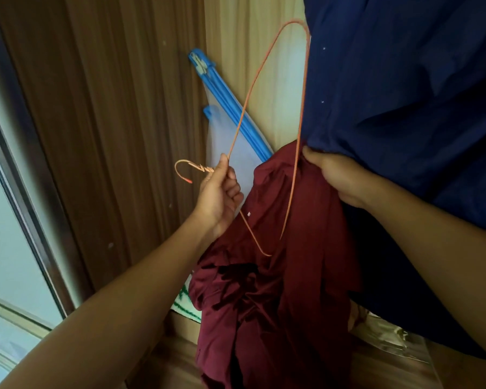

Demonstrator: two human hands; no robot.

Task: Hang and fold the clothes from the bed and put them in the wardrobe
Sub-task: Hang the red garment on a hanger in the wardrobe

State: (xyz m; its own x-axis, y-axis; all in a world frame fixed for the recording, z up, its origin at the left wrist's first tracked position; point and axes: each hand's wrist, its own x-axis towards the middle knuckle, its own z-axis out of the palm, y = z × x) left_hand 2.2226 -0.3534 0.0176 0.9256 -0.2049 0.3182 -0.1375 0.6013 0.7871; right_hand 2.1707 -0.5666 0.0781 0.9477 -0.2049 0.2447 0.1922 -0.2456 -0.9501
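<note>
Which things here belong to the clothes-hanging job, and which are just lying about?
In the job: orange wire hanger, in left hand; maroon garment, in right hand.
Just about: blue plastic frame, leaning; navy cloth, hanging; window frame.

Single wide-angle view, head-worn. I look forward and down, close upon the wood-panel wall (pixel 104 122) and wooden floor (pixel 169 366).

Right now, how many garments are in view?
2. A maroon shirt hangs bunched at centre, gripped at its top by the right hand; a navy garment fills the upper right. More may be hidden behind them.
</note>
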